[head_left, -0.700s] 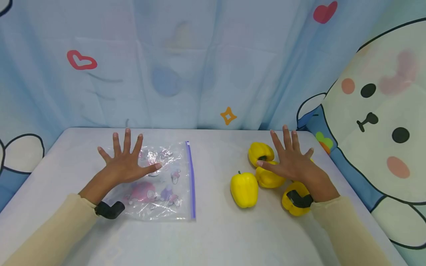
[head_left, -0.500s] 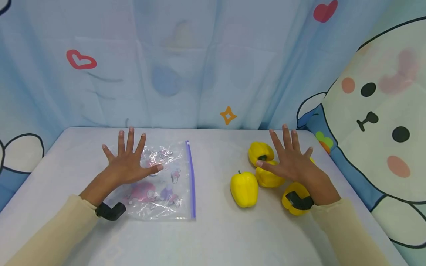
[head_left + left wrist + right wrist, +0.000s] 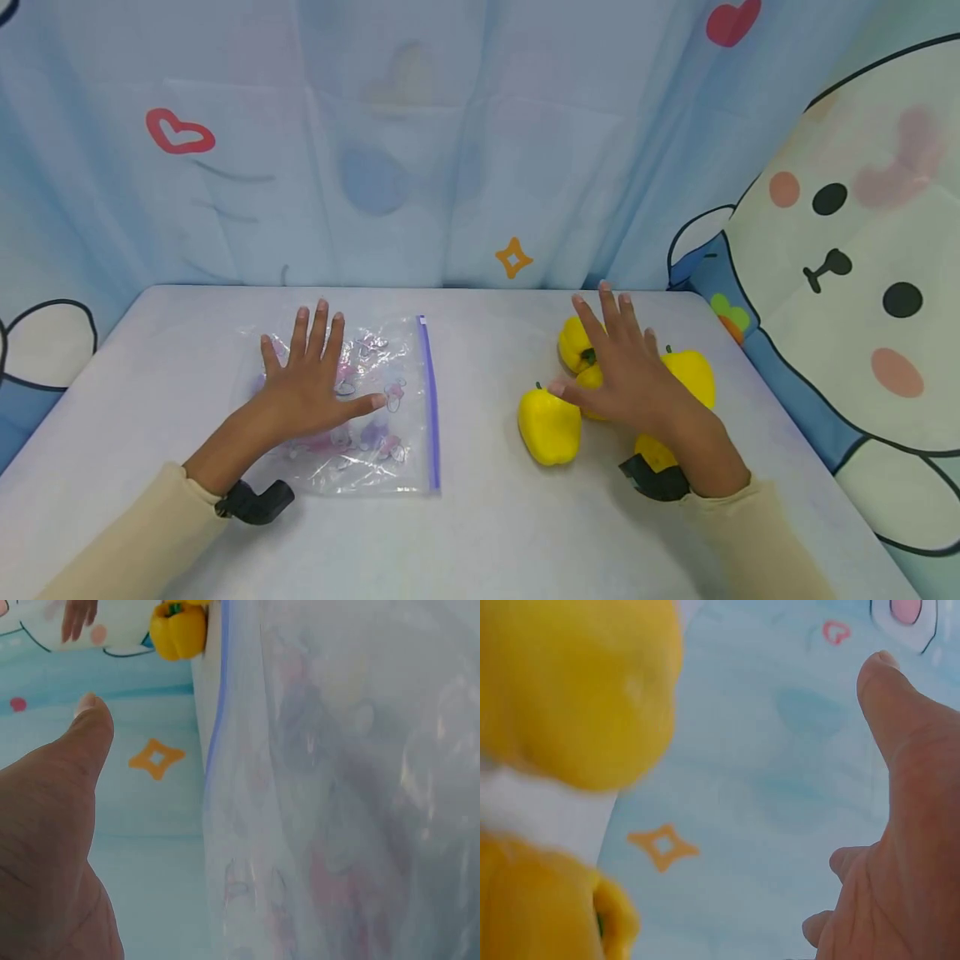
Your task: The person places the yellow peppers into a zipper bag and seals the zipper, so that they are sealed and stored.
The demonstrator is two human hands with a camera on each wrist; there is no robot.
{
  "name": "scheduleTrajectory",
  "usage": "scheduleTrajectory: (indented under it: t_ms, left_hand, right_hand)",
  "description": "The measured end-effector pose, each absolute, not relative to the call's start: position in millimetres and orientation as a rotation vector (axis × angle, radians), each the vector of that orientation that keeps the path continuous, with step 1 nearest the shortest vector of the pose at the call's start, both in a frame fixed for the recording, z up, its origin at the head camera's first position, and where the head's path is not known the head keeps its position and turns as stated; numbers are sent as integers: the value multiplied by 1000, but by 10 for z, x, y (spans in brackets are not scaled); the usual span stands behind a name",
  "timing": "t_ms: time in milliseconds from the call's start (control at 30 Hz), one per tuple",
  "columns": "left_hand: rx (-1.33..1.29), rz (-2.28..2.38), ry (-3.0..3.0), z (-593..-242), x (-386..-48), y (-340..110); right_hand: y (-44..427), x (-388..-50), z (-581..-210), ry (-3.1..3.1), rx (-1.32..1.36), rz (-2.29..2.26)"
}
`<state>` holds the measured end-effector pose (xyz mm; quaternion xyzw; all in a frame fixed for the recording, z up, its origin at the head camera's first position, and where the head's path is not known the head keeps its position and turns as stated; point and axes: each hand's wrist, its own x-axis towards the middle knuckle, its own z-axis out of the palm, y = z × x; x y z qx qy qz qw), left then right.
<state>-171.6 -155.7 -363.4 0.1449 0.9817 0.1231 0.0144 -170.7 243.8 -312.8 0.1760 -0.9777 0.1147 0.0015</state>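
A clear zip bag (image 3: 375,467) with pink and purple cartoon prints and a purple zip edge lies flat on the left of the table. Over it hovers my left hand (image 3: 307,400), fingers straight and spread, holding nothing. On the right, several yellow bell peppers stand close together; the nearest, a whole pepper (image 3: 550,427), shows fully. My right hand (image 3: 637,383) is spread above the group and partly hides some of them. Another pepper (image 3: 690,375) shows past its outer side. In the right wrist view, blurred peppers (image 3: 577,690) fill the left beside the hand.
The white table (image 3: 480,533) carries the bag and the peppers. Behind it hangs a light blue curtain (image 3: 450,167) with hearts and a star. A printed bear face (image 3: 862,292) covers the cloth on the right.
My left hand has moved right and slightly nearer, further over the bag. My right hand has shifted left, uncovering the pepper at its outer side. The bag and peppers stay in place.
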Motion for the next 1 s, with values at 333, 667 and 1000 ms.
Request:
scheduleTrajectory:
  t_ms: [333, 667, 1000]
  left_hand:
    - [556, 399, 3011, -3697, -1574, -1406]
    - [608, 532, 2939, -3888, -1501, -1365]
    - [582, 569, 2914, -4033, -1456, -1260]
  right_hand:
    - [2021, -1496, -3218, -2998, 787, 586]
    - [1695, -1431, -3455, -2974, 966, 590]
    - [1366, -1391, -3675, -3154, 982, 485]
